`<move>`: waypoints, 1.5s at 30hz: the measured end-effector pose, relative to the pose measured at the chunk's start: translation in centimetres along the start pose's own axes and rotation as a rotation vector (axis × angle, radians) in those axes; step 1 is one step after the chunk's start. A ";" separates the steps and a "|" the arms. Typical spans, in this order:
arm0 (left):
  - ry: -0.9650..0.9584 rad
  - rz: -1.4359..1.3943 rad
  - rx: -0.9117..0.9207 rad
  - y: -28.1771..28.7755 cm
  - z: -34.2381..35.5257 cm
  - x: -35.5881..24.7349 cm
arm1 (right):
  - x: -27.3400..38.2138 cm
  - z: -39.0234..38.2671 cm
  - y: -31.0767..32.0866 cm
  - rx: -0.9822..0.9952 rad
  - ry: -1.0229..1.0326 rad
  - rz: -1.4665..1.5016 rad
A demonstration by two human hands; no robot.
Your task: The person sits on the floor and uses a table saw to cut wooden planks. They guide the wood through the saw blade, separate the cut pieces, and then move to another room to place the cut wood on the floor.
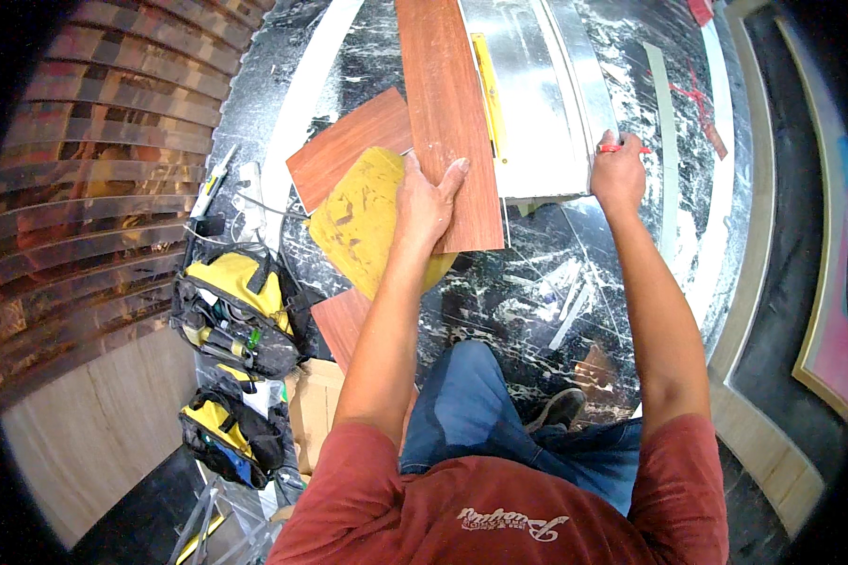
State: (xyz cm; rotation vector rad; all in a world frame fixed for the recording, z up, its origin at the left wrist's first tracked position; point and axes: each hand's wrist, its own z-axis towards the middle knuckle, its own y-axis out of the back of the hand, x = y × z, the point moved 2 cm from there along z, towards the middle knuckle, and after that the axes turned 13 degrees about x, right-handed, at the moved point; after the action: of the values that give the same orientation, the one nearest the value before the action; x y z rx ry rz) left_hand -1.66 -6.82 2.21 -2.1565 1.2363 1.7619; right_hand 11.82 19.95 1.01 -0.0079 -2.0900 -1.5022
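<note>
A long reddish-brown wood plank (450, 94) runs away from me, its near end by my left hand (429, 207). That hand grips the plank's left edge, thumb on top; some fingertips are hidden. Under the wrist lies a scuffed yellow pad (349, 221). My right hand (620, 174) is closed around a thin red pencil-like stick (631, 149) at the near right corner of a shiny silver panel (532, 113). A narrow yellow level-like bar (490, 99) lies along the panel's left side, next to the plank.
Another wood piece (353, 141) lies left of the plank, and one more (342, 320) is nearer me. Black-and-yellow tool bags (240, 292) and a cardboard box (313, 400) stand at the left. Pale strips (664, 141) lie on the black marbled floor (481, 311). Slatted brown panelling (113, 188) rises on the left.
</note>
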 end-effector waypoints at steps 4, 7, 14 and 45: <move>-0.005 0.021 -0.004 -0.1 -0.4 0.3 | -0.4 0.3 -0.3 -0.026 0.008 -0.013; -0.003 0.018 -0.010 -0.2 -0.8 0.4 | -0.6 0.5 -0.4 -0.001 0.003 -0.007; 0.000 0.002 -0.004 -0.4 -1.0 1.1 | 0.3 -0.7 0.7 -0.073 0.128 0.021; -0.173 0.003 -0.015 1.0 11.8 1.4 | 4.1 -19.6 -7.5 0.612 0.139 0.899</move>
State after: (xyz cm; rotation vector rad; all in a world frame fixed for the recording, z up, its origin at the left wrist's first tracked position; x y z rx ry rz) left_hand -11.49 -1.88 -2.50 -1.9614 1.1884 1.9168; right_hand 14.42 -1.29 0.49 -0.5185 -1.9295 -0.3142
